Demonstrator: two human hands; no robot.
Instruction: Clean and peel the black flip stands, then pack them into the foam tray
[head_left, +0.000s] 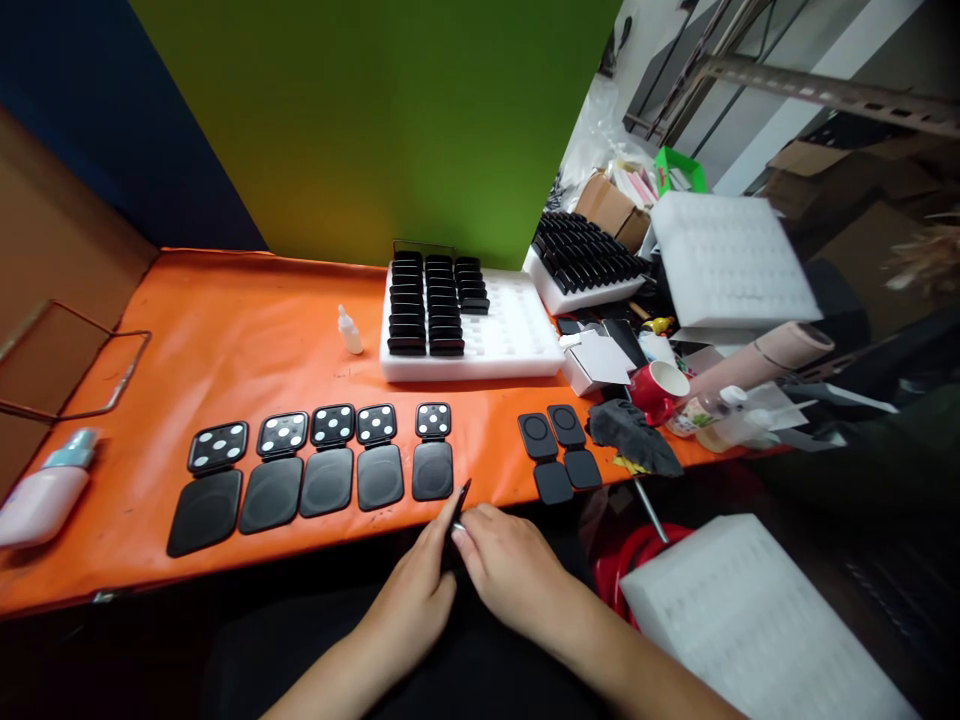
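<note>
**Both hands meet over a slim black piece at the desk's near edge**

At the bottom centre of the frame, the left hand (420,590) pinches a slim black pointed piece (460,497). It sticks up over the front edge of the orange-covered desk (247,330). The right hand (510,570) is curled with its fingertips against the piece, but I cannot tell whether it grips. Just above lies a row of opened black square hinged cases (328,470), and further up a white foam tray (510,330).

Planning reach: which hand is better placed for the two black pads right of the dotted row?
Right, probably. The right hand lies nearer the two black pads, on their side; the left hand would have to cross over it. Both touch a thin black tool.
</note>
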